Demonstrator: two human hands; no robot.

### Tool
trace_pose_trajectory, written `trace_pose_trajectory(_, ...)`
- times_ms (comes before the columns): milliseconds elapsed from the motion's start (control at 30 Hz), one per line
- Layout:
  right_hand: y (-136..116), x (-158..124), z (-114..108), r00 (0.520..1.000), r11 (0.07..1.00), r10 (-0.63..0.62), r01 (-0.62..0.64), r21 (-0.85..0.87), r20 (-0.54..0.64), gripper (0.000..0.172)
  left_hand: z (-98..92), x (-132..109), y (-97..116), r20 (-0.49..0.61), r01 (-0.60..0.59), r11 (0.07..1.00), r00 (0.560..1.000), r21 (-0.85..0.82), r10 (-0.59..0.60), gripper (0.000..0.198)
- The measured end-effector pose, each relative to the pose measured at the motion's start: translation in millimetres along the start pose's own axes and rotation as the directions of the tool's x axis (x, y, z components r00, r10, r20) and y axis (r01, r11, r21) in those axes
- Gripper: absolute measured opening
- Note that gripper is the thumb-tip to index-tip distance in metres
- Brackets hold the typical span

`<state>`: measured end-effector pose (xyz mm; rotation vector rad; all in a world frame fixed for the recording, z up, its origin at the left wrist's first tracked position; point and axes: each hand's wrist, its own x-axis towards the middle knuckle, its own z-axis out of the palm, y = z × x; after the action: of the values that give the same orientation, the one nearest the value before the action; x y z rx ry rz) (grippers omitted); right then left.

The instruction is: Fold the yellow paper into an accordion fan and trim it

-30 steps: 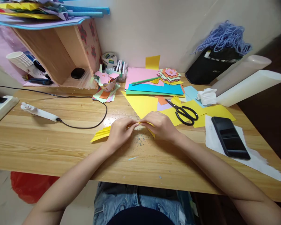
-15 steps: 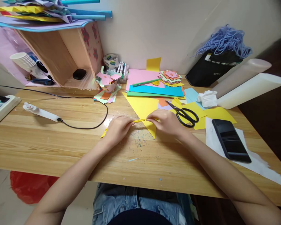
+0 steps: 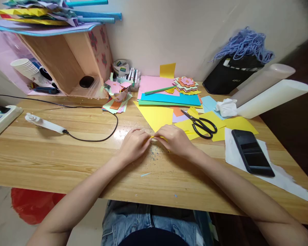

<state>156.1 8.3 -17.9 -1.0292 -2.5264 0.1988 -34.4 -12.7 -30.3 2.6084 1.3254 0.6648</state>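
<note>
Between my hands is a narrow yellow paper strip (image 3: 152,137), mostly covered by my fingers. My left hand (image 3: 136,145) pinches it from the left, thumb and fingertips together. From the right, my right hand (image 3: 174,139) pinches the same strip, its fingertips almost meeting those of my left hand. Just beyond the hands lies a large yellow paper sheet (image 3: 157,116), its near part hidden by my right hand. Black-handled scissors (image 3: 201,125) rest closed on yellow paper pieces to the right of my right hand.
A white glue gun (image 3: 45,123) with a black cord lies at left. Behind are coloured sheets (image 3: 174,99), a layered paper flower (image 3: 187,83) and a paper-filled cup (image 3: 118,93). At right are a phone (image 3: 253,152) on white paper and a paper roll (image 3: 274,99).
Both hands have drawn closer together and slightly nearer to me. Less of the yellow strip shows between the fingertips, and its left end no longer shows beside my left hand.
</note>
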Motion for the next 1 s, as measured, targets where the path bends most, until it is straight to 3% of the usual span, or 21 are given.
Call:
trace_pose_trajectory(533, 5.7, 2.2, -7.7, 0.931, 0.902, 0.331, -0.360, 0.239, 0.155, 0.008, -2.0, 2.5, -6.1, 0.020, -0.170, 0.958, 0.985, 0.232, 0.170, 0.021)
trace_pose_trajectory(700, 4.3, 3.1, -7.8, 0.908, 0.862, 0.362, -0.413, 0.294, 0.213, 0.009, 1.7, 2.8, -6.8, -0.005, -0.204, 0.941, 0.977, 0.271, 0.213, 0.023)
trace_pose_trajectory(1000, 0.5, 2.6, -7.4, 0.911, 0.849, 0.347, -0.407, 0.337, 0.224, 0.011, 1.3, 1.2, -7.0, -0.005, -0.231, 0.937, 0.971, 0.261, 0.241, 0.023)
